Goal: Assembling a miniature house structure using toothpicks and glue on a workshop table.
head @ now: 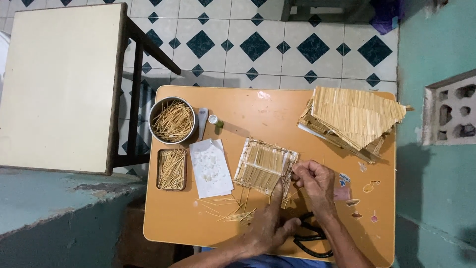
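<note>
Wooden toothpicks form the small flat panel point(265, 165) lying mid-table point(277, 106), where the right hand point(313, 179) pinches its right edge with thumb and fingers closed and the left hand point(270, 226) presses a fingertip to its lower edge, apparently seating a stick, which calls for steady alignment.

I see orange table point(258, 106) | holds: stick bowl point(172, 120), stick tin point(172, 169), paper point(211, 167), stick panel point(265, 165), stick roof point(353, 119), scissors point(312, 238)
</note>
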